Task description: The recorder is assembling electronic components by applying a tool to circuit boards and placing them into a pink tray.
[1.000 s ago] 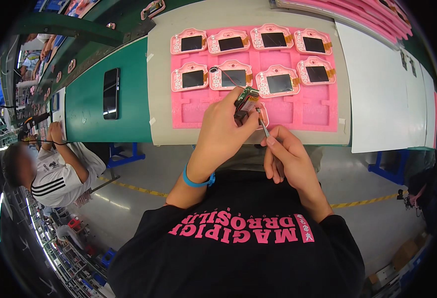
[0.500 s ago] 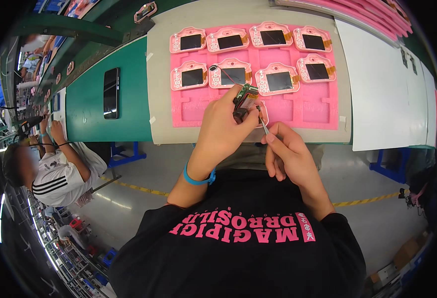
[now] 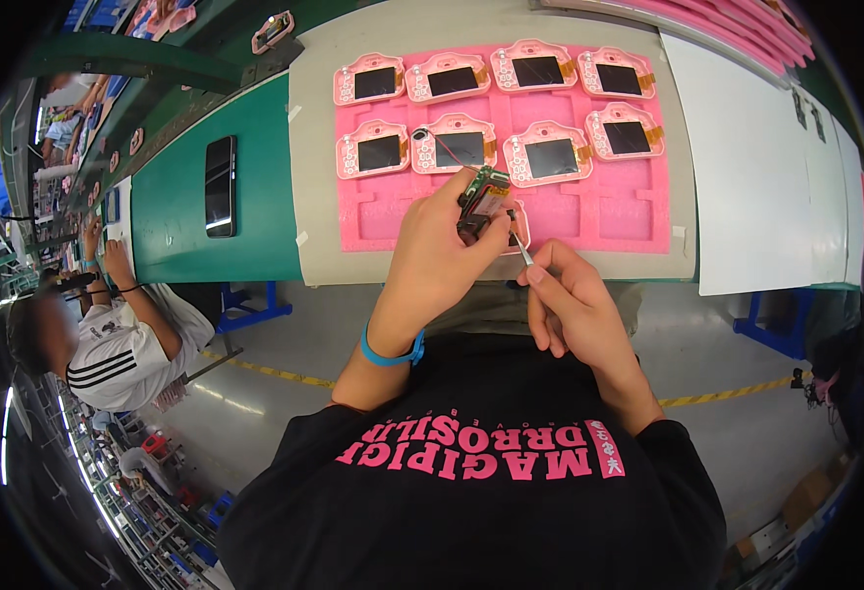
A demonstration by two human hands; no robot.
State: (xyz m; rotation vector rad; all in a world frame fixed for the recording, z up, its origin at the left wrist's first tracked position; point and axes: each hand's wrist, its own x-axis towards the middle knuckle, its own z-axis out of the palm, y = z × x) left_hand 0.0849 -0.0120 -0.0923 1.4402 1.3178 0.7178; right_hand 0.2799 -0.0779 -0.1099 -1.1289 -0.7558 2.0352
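My left hand (image 3: 440, 236) is closed round a small green circuit board (image 3: 489, 179) with a silvery block on it, held above the front of the pink foam tray (image 3: 358, 228). In my right hand (image 3: 572, 300) a pair of metal tweezers (image 3: 522, 246) is pinched, its tip close to the board and my left thumb. Partly hidden beneath them lies a pink casing (image 3: 522, 224). A thin red wire runs from near the board towards another pink casing (image 3: 464, 125), which carries a small round black part. What the tweezer tip touches is too small to tell.
Several more pink casings with dark screens, such as one at the far right (image 3: 617, 74), sit in the tray. A black phone (image 3: 220, 187) lies on the green mat (image 3: 172, 211) to the left. White sheeting (image 3: 747, 187) covers the right side. A co-worker (image 3: 122, 344) works at far left.
My hands stay almost in place, still holding the board and the tweezers. The tweezers have tilted very slightly. At far left, the co-worker's hand has risen a little.
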